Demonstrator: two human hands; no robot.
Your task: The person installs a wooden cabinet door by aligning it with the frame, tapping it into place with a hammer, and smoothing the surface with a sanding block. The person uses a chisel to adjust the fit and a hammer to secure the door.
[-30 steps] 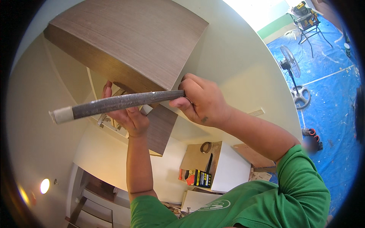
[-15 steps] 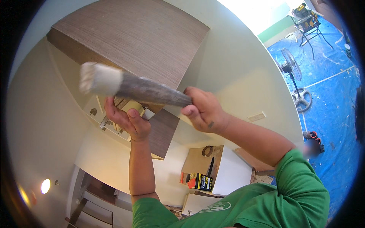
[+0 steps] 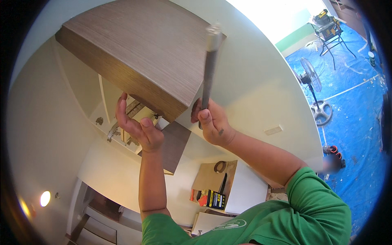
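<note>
My right hand [image 3: 213, 123] is closed around the lower part of a long dark grey bar [image 3: 208, 77] with a whitish end. The bar stands nearly upright in front of the pale wall, its whitish end uppermost and blurred. Left of it is a wood-grain panel [image 3: 143, 45] with a thick brown edge. My left hand [image 3: 141, 128] is raised below this edge, its fingers apart and holding nothing. One fingertip reaches the edge, but whether it presses on it I cannot tell. Behind that hand, hinge hardware [image 3: 113, 132] shows inside the open cabinet.
A white box-like unit [image 3: 249, 185] stands below, with a tape roll [image 3: 220, 166] and a black-and-yellow package [image 3: 216, 199] at its side. A switch plate [image 3: 272, 130] is on the wall. To the right, a fan [image 3: 311, 75] and a tool stand [image 3: 328, 34] rest on blue sheeting [image 3: 347, 106].
My right hand has swung the bar from lying leftward across the panel to nearly upright at its right. The panel's brown edge and lower corner show more fully. My left hand has barely moved.
</note>
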